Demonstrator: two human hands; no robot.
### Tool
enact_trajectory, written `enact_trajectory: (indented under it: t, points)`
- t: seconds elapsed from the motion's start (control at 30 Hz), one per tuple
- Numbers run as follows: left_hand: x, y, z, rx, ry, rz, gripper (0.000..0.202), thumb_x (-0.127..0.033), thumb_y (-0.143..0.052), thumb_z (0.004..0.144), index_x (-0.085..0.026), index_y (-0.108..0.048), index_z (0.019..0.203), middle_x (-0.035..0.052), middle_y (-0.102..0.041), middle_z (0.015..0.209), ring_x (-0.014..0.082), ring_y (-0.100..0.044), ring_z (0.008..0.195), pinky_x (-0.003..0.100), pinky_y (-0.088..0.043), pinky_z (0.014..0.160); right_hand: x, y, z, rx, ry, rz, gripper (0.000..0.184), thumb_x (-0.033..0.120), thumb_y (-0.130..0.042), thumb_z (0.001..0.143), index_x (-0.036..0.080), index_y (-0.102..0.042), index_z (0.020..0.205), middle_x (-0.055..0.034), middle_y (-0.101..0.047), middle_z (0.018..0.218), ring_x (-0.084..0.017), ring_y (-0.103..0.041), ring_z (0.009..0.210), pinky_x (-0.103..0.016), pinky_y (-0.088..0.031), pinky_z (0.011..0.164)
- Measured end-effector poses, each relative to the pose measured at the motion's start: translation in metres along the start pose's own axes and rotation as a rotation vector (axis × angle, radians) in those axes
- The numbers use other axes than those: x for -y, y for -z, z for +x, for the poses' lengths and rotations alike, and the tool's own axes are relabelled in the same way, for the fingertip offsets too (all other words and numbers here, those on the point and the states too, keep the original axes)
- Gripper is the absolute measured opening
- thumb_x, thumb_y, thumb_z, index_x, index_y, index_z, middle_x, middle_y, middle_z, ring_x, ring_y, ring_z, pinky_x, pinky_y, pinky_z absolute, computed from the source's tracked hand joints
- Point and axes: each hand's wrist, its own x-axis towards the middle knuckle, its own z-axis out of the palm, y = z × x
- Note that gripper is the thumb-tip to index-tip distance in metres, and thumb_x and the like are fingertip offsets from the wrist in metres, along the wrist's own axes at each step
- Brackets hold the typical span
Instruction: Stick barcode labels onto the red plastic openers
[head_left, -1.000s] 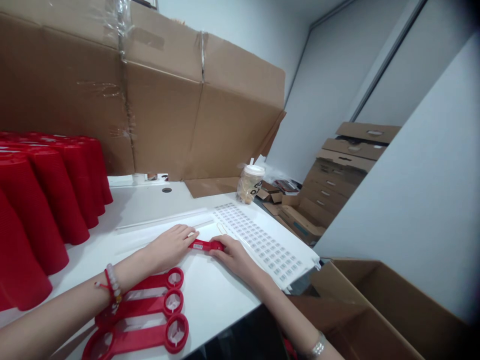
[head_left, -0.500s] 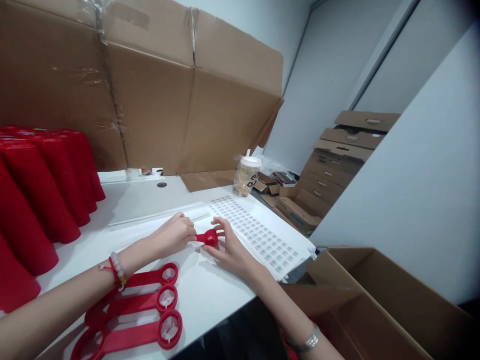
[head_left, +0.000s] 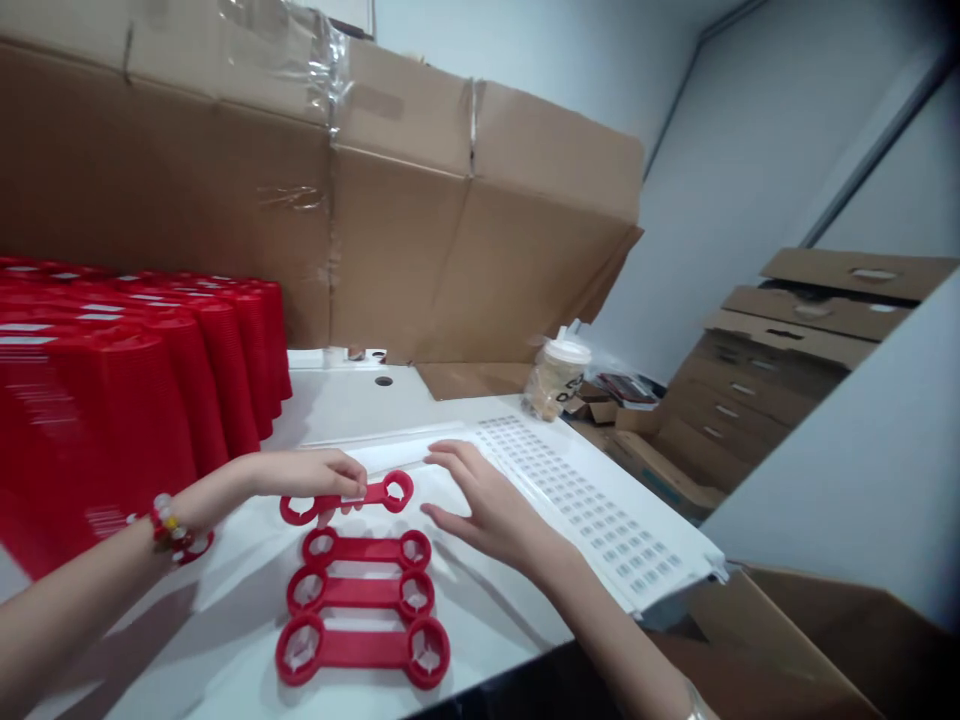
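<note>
Left hand (head_left: 307, 474) closes around a red double-ring plastic strap (head_left: 346, 496), fingers curled beneath it. Right hand (head_left: 487, 512) lies open and empty, just beside a printed label sheet (head_left: 592, 510). Three matching straps (head_left: 362, 592) lie just below the grip on the white table (head_left: 491, 625).

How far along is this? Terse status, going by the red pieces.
Done: three red double-ring pieces lie in a row on the table. In hand: a fourth red piece, held by the left hand. Left: full rows on the label sheet beside the right hand, plus stacked red cups.
</note>
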Motion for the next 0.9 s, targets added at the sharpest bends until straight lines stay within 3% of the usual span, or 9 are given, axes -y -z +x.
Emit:
enact_trajectory:
  t: [0.07,0.13,0.2,0.33,0.43,0.53,0.63,0.7,0.9]
  points:
    - [0.002,-0.001,-0.013,-0.030,0.019,-0.033,0.028,-0.040,-0.060,0.097,-0.015,-0.066,0.109,0.0054,-0.071,0.104,0.0191,-0.069,0.088,0.039,-0.059,0.078,0.021,-0.007,0.035,0.214,0.060,0.034,0.041,0.037,-0.068,0.089,0.022,-0.055,0.125,-0.0136,-0.058,0.131,-0.027,-0.057,0.118,-0.039,-0.048,0.095]
    - [0.005,-0.002,-0.024,-0.068,0.053,-0.047,0.028,-0.040,-0.059,0.097,-0.015,-0.066,0.108,0.0044,-0.071,0.100,0.0170,-0.069,0.081,0.035,-0.059,0.072,0.036,-0.020,0.069,0.308,0.090,0.034,0.028,0.037,-0.073,0.084,0.021,-0.064,0.105,-0.0071,-0.068,0.102,-0.023,-0.063,0.091,-0.030,-0.049,0.075]
    - [0.009,-0.003,-0.034,-0.143,0.096,-0.036,0.029,-0.041,-0.059,0.098,-0.015,-0.065,0.108,0.0030,-0.070,0.093,0.0144,-0.067,0.072,0.031,-0.058,0.064,0.042,-0.033,0.096,0.344,0.093,0.024,0.012,0.029,-0.071,0.085,0.020,-0.064,0.081,-0.0023,-0.066,0.080,-0.018,-0.059,0.071,-0.026,-0.041,0.062]
    - [0.017,-0.013,-0.053,-0.428,0.128,0.070,0.031,-0.042,-0.057,0.099,-0.016,-0.063,0.113,0.0034,-0.069,0.096,0.0145,-0.066,0.072,0.031,-0.057,0.064,0.035,-0.051,0.123,0.350,0.067,0.043,0.020,0.012,-0.067,0.079,0.018,-0.054,0.064,0.0026,-0.056,0.066,-0.011,-0.047,0.059,-0.024,-0.030,0.055]
    - [0.020,-0.028,-0.064,-0.594,0.119,0.212,0.030,-0.042,-0.062,0.095,-0.016,-0.064,0.110,0.0047,-0.068,0.103,0.0195,-0.066,0.087,0.039,-0.056,0.078,0.032,-0.055,0.125,0.368,0.039,0.081,0.021,0.011,-0.066,0.077,0.018,-0.053,0.063,0.0052,-0.050,0.061,-0.010,-0.043,0.056,-0.023,-0.028,0.052]
    - [0.018,-0.042,-0.074,-0.647,0.129,0.287,0.021,-0.037,-0.065,0.092,-0.017,-0.064,0.097,0.0032,-0.065,0.097,0.0185,-0.063,0.085,0.039,-0.053,0.078,0.040,-0.050,0.119,0.394,0.043,0.112,0.022,0.013,-0.067,0.078,0.018,-0.053,0.062,0.0050,-0.051,0.063,-0.009,-0.044,0.056,-0.022,-0.030,0.051]
    - [0.012,-0.054,-0.092,-0.630,0.106,0.238,0.017,-0.029,-0.061,0.093,-0.019,-0.058,0.079,-0.0024,-0.059,0.079,0.0145,-0.057,0.072,0.029,-0.047,0.067,0.059,-0.036,0.106,0.386,0.068,0.121,0.006,0.017,-0.068,0.079,0.019,-0.063,0.079,0.0014,-0.062,0.079,-0.013,-0.053,0.066,-0.023,-0.037,0.057]
    - [0.009,-0.060,-0.108,-0.595,0.095,0.174,0.022,-0.027,-0.058,0.092,-0.020,-0.052,0.072,-0.0048,-0.055,0.073,0.0130,-0.055,0.068,0.025,-0.041,0.061,0.076,-0.025,0.094,0.364,0.089,0.116,0.024,0.019,-0.070,0.080,0.024,-0.064,0.103,-0.0012,-0.066,0.098,-0.017,-0.058,0.078,-0.026,-0.040,0.065]
    - [0.029,-0.078,-0.157,-0.557,0.133,0.075,0.020,-0.040,-0.059,0.091,-0.023,-0.059,0.082,-0.0030,-0.061,0.081,0.0157,-0.058,0.074,0.024,-0.043,0.064,0.112,-0.030,0.083,0.421,0.221,0.064,0.007,0.023,-0.069,0.085,0.023,-0.063,0.088,-0.0016,-0.065,0.089,-0.018,-0.059,0.073,-0.027,-0.041,0.061]
